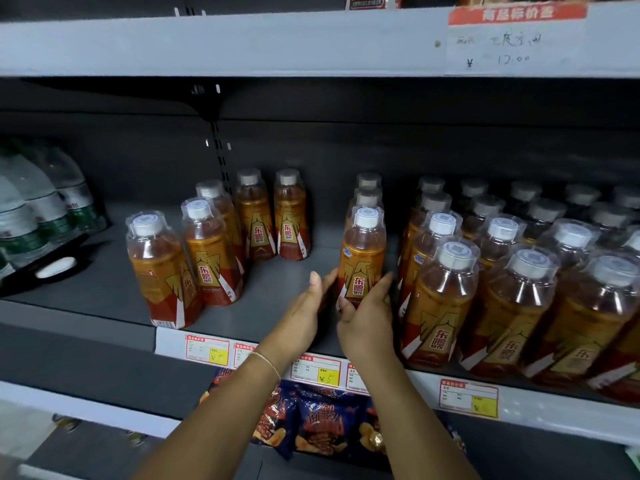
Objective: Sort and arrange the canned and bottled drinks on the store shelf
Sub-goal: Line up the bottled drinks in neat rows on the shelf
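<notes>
An orange drink bottle (pixel 363 258) with a white cap stands upright on the grey shelf (pixel 270 296), at the front of a short row. My left hand (pixel 304 306) touches its lower left side with straight fingers. My right hand (pixel 367 320) wraps its fingers round the bottle's lower right side. Several of the same bottles (pixel 214 237) stand loosely spaced to the left. A dense block of the same bottles (pixel 519 289) fills the shelf to the right.
Clear water bottles (pixel 38 206) in a dark tray stand at the far left. Price tags (pixel 315 370) line the shelf's front edge. Blue snack bags (pixel 322 420) lie on the shelf below. An upper shelf (pixel 242 43) hangs overhead.
</notes>
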Demonstrator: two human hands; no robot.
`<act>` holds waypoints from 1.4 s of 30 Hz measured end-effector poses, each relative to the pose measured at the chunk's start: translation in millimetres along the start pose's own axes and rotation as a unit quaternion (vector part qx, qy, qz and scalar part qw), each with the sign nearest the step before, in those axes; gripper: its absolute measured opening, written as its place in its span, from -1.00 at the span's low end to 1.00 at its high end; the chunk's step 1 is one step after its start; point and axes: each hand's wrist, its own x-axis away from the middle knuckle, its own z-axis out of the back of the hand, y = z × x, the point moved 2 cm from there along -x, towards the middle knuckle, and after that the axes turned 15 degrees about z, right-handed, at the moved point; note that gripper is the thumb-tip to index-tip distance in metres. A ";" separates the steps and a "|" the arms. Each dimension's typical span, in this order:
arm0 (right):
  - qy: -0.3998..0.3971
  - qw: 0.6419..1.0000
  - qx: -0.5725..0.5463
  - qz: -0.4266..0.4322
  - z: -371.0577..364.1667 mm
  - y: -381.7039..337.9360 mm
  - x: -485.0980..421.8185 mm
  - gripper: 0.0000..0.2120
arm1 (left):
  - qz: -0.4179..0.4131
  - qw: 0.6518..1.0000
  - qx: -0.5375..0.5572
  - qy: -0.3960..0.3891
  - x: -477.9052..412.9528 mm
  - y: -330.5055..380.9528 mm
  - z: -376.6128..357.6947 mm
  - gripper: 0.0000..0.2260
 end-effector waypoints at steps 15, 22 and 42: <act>0.128 0.970 0.108 0.178 -5.4 -28.1 35.9 -0.24 | -0.116 0.975 0.080 0.169 47.5 11.3 26.7 -0.58; 0.002 0.974 0.023 0.225 -70.4 -87.8 31.5 -0.48 | -0.229 0.921 -0.056 0.311 97.4 25.1 98.3 -0.73; -0.115 0.977 -0.103 0.146 -61.2 -70.2 11.6 -0.57 | -0.144 0.966 -0.027 0.212 94.5 11.1 95.2 -0.59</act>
